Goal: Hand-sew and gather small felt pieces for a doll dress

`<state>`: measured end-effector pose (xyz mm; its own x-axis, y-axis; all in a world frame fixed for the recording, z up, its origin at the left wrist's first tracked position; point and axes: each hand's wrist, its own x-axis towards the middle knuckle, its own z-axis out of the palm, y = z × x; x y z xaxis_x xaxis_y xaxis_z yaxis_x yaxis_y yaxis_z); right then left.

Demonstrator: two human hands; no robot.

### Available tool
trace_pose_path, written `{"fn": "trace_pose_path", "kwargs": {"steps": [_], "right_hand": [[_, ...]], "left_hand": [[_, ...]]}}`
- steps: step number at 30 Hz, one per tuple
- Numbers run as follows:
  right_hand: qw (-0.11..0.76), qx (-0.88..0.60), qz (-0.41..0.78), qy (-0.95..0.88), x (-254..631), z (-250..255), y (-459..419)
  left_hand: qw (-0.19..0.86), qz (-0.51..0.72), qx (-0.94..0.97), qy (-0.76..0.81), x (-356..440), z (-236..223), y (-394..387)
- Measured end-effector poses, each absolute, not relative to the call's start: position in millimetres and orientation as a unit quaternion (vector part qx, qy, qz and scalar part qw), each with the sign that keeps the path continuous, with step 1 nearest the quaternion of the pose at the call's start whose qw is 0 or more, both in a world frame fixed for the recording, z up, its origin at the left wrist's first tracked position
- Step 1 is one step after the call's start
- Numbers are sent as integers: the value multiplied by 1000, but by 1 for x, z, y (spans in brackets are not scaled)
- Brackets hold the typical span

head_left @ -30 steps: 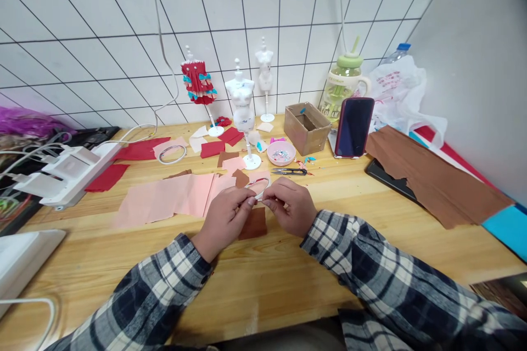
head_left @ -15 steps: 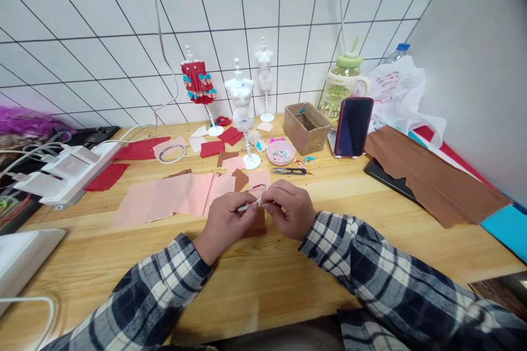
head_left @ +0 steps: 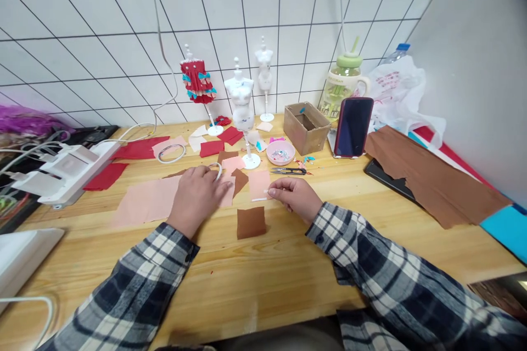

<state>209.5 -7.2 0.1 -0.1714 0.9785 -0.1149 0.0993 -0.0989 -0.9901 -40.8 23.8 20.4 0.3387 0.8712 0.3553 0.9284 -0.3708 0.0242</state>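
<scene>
My left hand [head_left: 197,197] is palm down over the pink cloth [head_left: 144,200], its curled fingers on a narrow white roll of tape [head_left: 218,164], partly hidden behind them. My right hand [head_left: 297,197] pinches a short piece of white tape [head_left: 266,191] at the right edge of a small pink fabric square [head_left: 258,181]. Along that square's lower edge lies a white tape strip [head_left: 259,199]. A brown fabric square [head_left: 251,222] rests nearer to me, between my forearms.
Thread snips [head_left: 288,171], a pink bowl of beads [head_left: 280,153] and a cardboard box [head_left: 307,129] stand beyond my right hand. White mini mannequins [head_left: 240,98] and one in a red dress [head_left: 197,82] line the back. A phone [head_left: 353,127] leans at right; a power strip [head_left: 78,167] lies left.
My hands have moved apart. The left went leftward with the tape roll, over the pink cloth; the right stays by the pink square with a bit of tape. The brown square is uncovered.
</scene>
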Motion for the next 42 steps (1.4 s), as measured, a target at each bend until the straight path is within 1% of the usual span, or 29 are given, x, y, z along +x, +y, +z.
{"fn": "trace_pose_path", "kwargs": {"steps": [2, 4, 5, 6, 9, 10, 12, 19, 22, 24, 29, 33, 36, 38, 42], "right_hand": [[403, -503, 568, -513, 208, -2, -7], [402, -502, 575, -506, 207, -1, -9], [402, -500, 576, -506, 206, -1, -10], [402, -498, 576, -508, 206, 0, -11], [404, -494, 566, -522, 203, 2, -13], [405, -496, 558, -528, 202, 2, -13], [405, -503, 538, -542, 199, 2, -14], [382, -533, 470, -591, 197, 1, -18], [397, -550, 422, -601, 202, 3, -15], [401, -544, 419, -606, 206, 5, -13], [348, -515, 441, -648, 209, 9, -10], [332, -523, 437, -652, 212, 10, -10], [322, -552, 410, -651, 218, 9, -6], [300, -579, 394, -648, 222, 8, -2], [229, -608, 352, -674, 225, 3, 4]], "left_hand": [[144, -177, -792, -566, -31, 25, 14], [152, -205, -785, -564, -20, 28, 4], [129, -222, -791, -556, -15, 29, -1], [83, -232, -803, -543, -10, 28, -4], [-96, -233, -831, -496, 0, 22, -8], [-133, -234, -831, -487, 2, 19, -9], [-158, -245, -828, -479, 7, 15, -10], [-100, -283, -837, -457, 14, 13, -16], [-69, -288, -846, -444, 12, 14, -17], [-61, -283, -850, -440, 11, 14, -16], [-67, -272, -857, -433, 12, 13, -16], [-73, -260, -858, -436, 13, 12, -15], [-78, -249, -847, -463, 12, 9, -6], [-81, -242, -846, -469, 11, 5, 6], [-128, -195, -892, -388, 15, -6, 28]]}}
